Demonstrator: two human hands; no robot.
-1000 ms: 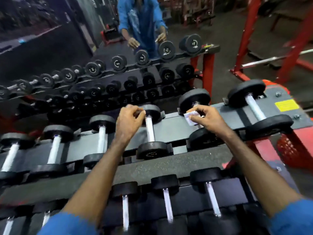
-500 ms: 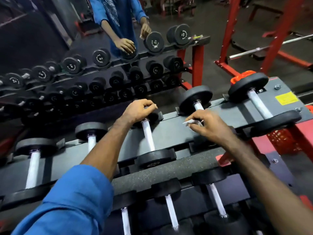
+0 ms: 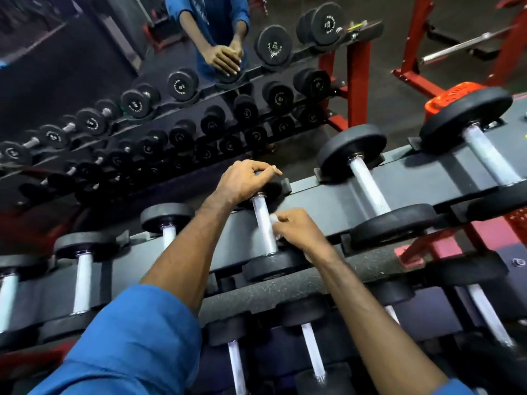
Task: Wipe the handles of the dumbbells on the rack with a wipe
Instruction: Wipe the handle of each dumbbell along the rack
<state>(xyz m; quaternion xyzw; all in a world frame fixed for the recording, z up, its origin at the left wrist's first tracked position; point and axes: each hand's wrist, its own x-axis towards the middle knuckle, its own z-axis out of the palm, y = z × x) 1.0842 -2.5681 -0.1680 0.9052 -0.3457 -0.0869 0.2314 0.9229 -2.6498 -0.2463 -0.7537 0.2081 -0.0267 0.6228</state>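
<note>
Dumbbell point(image 3: 263, 223) lying on top rack point(image 3: 322, 201) tier, long axis near to far. Left hand point(image 3: 245, 182) curled over far head. Right hand point(image 3: 296, 230) pinching white wipe point(image 3: 273, 218) against handle's point(image 3: 263, 220) right side.

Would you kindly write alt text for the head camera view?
The right hand presses a white wipe against a dumbbell handle on the rack, while the left hand grips that dumbbell's far head. A mirror behind reflects the rack.
</note>
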